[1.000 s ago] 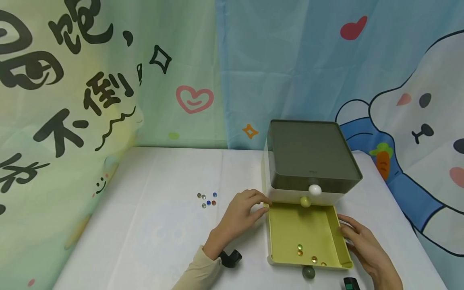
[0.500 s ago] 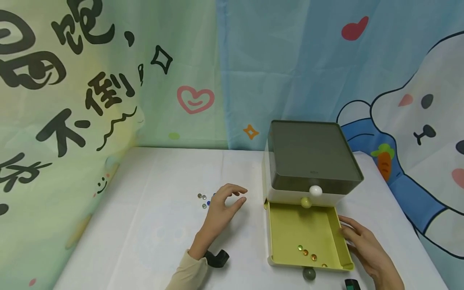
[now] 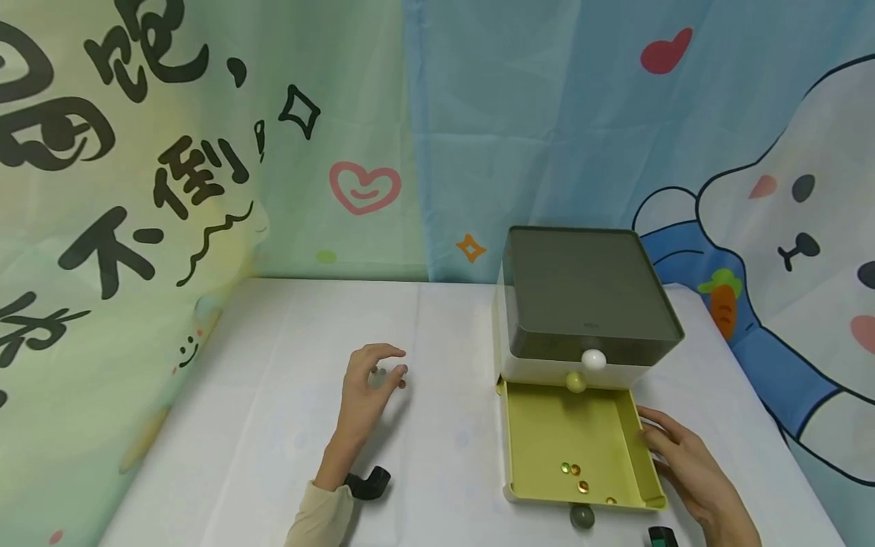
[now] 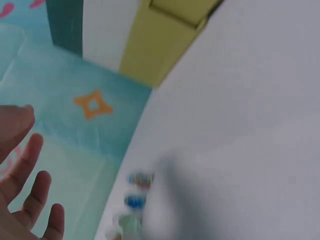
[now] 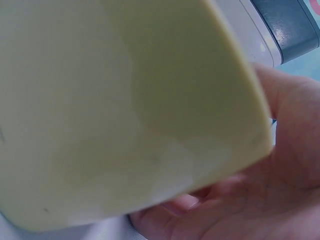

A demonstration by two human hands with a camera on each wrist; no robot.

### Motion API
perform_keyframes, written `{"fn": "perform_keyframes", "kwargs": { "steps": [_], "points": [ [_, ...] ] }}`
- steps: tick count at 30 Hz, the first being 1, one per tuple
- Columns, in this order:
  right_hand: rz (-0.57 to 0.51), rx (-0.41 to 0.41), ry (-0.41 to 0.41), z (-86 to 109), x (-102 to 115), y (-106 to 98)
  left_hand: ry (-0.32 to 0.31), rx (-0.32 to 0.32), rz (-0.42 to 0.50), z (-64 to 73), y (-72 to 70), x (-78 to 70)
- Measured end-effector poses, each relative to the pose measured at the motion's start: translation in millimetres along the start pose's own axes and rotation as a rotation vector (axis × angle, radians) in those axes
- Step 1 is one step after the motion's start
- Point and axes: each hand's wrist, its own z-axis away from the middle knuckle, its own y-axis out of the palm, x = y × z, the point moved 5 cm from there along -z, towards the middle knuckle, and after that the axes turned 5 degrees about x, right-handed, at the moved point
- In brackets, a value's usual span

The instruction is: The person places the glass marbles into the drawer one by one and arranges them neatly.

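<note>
My left hand (image 3: 362,399) hangs over the white table with thumb and fingers parted, right by a group of small glass marbles (image 3: 402,384) that it partly hides. In the left wrist view, blurred marbles, one a blue marble (image 4: 135,201), lie beside the fingers (image 4: 37,192), which hold nothing. My right hand (image 3: 697,475) touches the outer right wall of a pulled-out yellow-green drawer (image 3: 567,425); the right wrist view has its fingers around the drawer's corner (image 5: 260,145). Inside, near the drawer's front, sit several marbles, among them an orange marble (image 3: 583,486).
Above the drawer stands the rest of the box, with a dark green top (image 3: 591,281), a white knob (image 3: 593,359) and a yellow-green knob (image 3: 576,381). A dark green knob (image 3: 582,516) juts from the drawer's front. Printed cloth (image 3: 472,137) hangs behind the table.
My left hand has left the drawer's left edge and moved left to the marbles on the table. Marbles in the drawer have rolled a little. The right hand has stayed put.
</note>
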Motion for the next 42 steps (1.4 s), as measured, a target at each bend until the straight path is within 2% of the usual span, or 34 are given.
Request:
{"fn": "perform_keyframes", "kwargs": {
  "steps": [6, 12, 15, 19, 23, 26, 30, 42],
  "points": [
    [-0.001, 0.000, 0.006, -0.1, 0, 0, -0.041, 0.022, -0.082, 0.7, -14.9, 21.0],
    [-0.008, -0.003, 0.009, -0.1, -2, 0, -0.171, 0.009, -0.138, 3.4, -24.4, 41.3],
    [-0.016, 0.001, 0.006, 0.3, -3, 1, -0.205, -0.010, -0.177, 4.7, -27.6, 46.2],
    [-0.018, -0.001, 0.007, 0.1, -3, 2, -0.203, -0.020, -0.253, 6.4, -28.1, 50.9],
    [-0.012, -0.002, 0.005, -0.6, -3, 2, -0.204, 0.016, -0.327, 8.7, -26.4, 55.3],
    [-0.005, 0.000, -0.001, -0.9, -3, 2, -0.233, 0.054, -0.342, 9.8, -26.1, 58.0],
    [-0.001, 0.004, -0.010, -1.0, -1, 2, -0.275, 0.066, -0.349, 9.7, -27.2, 60.5],
    [-0.033, 0.008, 0.007, 0.8, -1, 2, -0.231, 0.046, -0.398, 9.1, -24.5, 60.8]
  ]
}}
